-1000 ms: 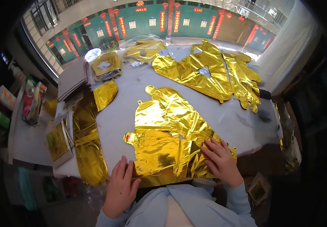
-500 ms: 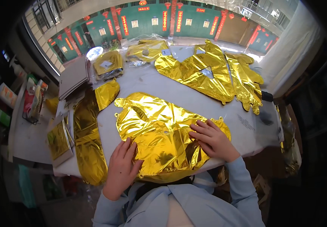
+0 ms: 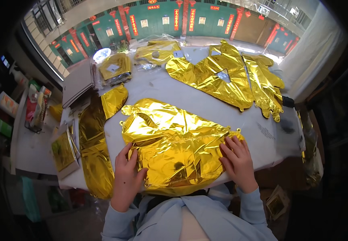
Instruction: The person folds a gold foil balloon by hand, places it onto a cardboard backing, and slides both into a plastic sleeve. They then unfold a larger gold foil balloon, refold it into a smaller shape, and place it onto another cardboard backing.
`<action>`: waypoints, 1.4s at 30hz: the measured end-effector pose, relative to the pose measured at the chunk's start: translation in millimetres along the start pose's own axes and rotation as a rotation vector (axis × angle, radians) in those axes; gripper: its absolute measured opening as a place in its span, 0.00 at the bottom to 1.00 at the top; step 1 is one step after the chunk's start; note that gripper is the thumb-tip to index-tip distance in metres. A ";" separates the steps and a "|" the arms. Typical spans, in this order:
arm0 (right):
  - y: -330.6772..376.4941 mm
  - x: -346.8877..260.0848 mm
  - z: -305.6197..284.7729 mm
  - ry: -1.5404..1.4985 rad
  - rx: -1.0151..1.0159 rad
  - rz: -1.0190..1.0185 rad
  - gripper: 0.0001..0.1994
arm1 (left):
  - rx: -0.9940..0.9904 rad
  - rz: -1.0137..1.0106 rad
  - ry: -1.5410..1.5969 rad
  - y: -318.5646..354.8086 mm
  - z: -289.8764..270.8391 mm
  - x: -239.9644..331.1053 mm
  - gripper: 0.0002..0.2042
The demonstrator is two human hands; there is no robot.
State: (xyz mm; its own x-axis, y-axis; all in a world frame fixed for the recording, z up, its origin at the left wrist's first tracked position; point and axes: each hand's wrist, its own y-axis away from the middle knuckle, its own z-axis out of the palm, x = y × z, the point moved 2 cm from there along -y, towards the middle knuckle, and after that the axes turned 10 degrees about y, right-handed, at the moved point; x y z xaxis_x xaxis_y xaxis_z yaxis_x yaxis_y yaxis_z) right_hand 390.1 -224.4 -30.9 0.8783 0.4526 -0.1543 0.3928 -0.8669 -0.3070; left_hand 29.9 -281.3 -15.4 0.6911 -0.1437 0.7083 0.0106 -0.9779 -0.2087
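A flat, wrinkled gold foil balloon [image 3: 174, 140] lies in front of me on the white-covered table [image 3: 149, 86], its near edge overhanging the front. My left hand [image 3: 127, 172] rests at its left edge, fingers stretched out and thumb apart. At the right edge my right hand [image 3: 237, 162] lies with fingers extended over the foil, near a small tab. Neither hand has closed round anything. Left of this balloon lies a gold foil piece shaped like a number or letter [image 3: 97, 148].
More gold foil balloons [image 3: 226, 76] lie at the far right. Gold foil in clear bags [image 3: 115, 68] sits at the back left beside stacked grey cardboard sheets [image 3: 78, 84]. Small gold packets [image 3: 64, 150] are at the left edge. Bottles [image 3: 7, 103] stand on a side shelf.
My right hand has slid right, from on top of the balloon to its right edge. The foil there now lies flatter. My left hand has shifted slightly along the left edge.
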 end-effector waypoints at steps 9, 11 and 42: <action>10.4 -6.2 5.9 -0.057 0.001 0.060 0.23 | -0.001 0.052 -0.054 -12.1 -6.3 -10.4 0.31; 11.8 -5.9 4.8 -0.053 0.011 0.067 0.23 | -0.027 -0.028 -0.073 -10.3 -3.9 -22.6 0.31; 21.7 17.6 -15.0 -0.314 0.189 0.241 0.16 | -0.112 -0.157 -0.136 11.1 -18.4 -19.2 0.28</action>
State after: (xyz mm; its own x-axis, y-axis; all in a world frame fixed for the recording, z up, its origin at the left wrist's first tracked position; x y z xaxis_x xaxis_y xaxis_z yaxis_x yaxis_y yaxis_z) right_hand 418.2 -238.4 -26.3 0.8016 0.3089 -0.5118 0.1041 -0.9152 -0.3894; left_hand 3.4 -292.2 -18.9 0.7783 0.0257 0.6274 0.0502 -0.9985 -0.0214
